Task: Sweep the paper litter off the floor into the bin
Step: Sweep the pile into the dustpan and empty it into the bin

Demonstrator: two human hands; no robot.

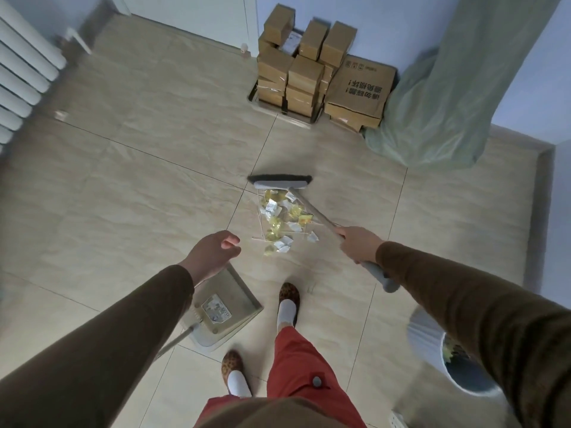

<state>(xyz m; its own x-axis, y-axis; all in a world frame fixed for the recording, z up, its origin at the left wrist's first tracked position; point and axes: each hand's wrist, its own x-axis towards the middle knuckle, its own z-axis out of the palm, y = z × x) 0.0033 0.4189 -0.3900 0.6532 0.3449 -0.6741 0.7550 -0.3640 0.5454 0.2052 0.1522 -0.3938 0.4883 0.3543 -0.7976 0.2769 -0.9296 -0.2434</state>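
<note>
A heap of white and yellow paper litter (282,222) lies on the tiled floor in front of me, with thin sticks among it. The grey broom (279,181) rests its head on the floor just beyond the heap. My right hand (358,244) grips the broom's handle. My left hand (213,253) hovers loosely curled above the floor and holds nothing. Below it a grey dustpan (227,307) sits on the floor, its long handle running under my left sleeve. The white bin (428,335) stands at the lower right, partly hidden by my right arm, with some litter inside.
Stacked cardboard boxes (309,72) stand against the far wall. A pale green plastic cover (448,97) drapes over something at the right. A white radiator (21,72) runs along the left wall. My slippered feet (289,301) stand next to the dustpan.
</note>
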